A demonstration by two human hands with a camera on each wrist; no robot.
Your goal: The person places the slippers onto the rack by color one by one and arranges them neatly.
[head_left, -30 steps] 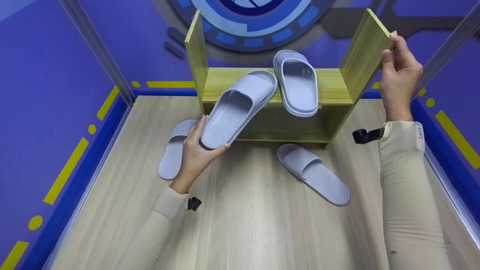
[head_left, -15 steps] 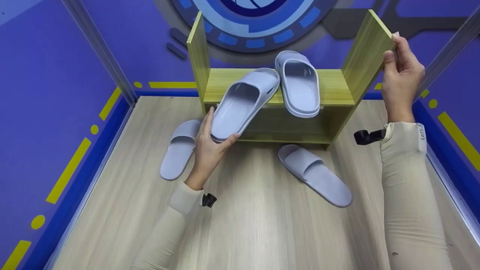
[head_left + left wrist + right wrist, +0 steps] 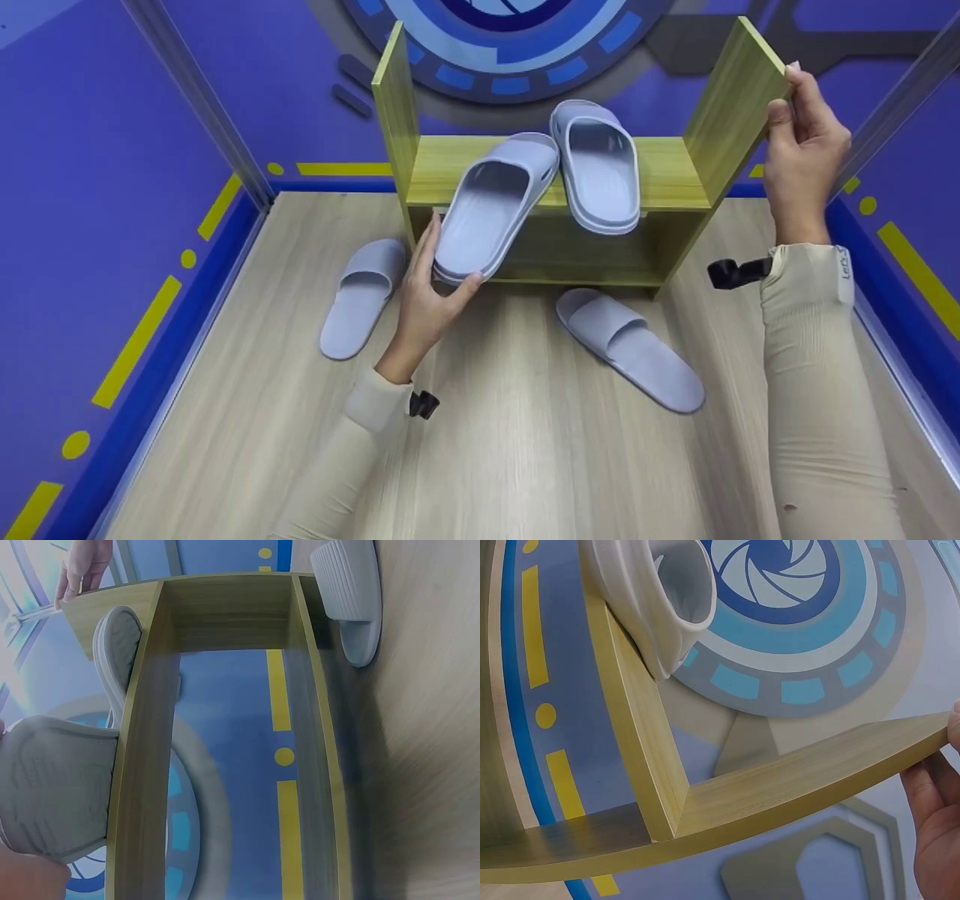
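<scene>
A flat gray slide (image 3: 360, 304) lies at left on a pale wood-grain floor (image 3: 510, 435), its strap at the far end, well apart from a second slide (image 3: 656, 364) angled across the boards right of center. Violet-blue walls (image 3: 82, 157) enclose the scene, marked with yellow dashes (image 3: 137, 341) and yellow dots (image 3: 188, 258) above a deeper-blue base band (image 3: 196, 301). A round blue emblem (image 3: 502, 54) with aperture-like blades (image 3: 780, 574) decorates the back wall (image 3: 247, 67); gray metal posts (image 3: 200, 97) rise in both rear corners.

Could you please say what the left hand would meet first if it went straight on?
Probably the upper shelf board, ahead of the left hand holding a slipper, though depth is unclear.
</scene>
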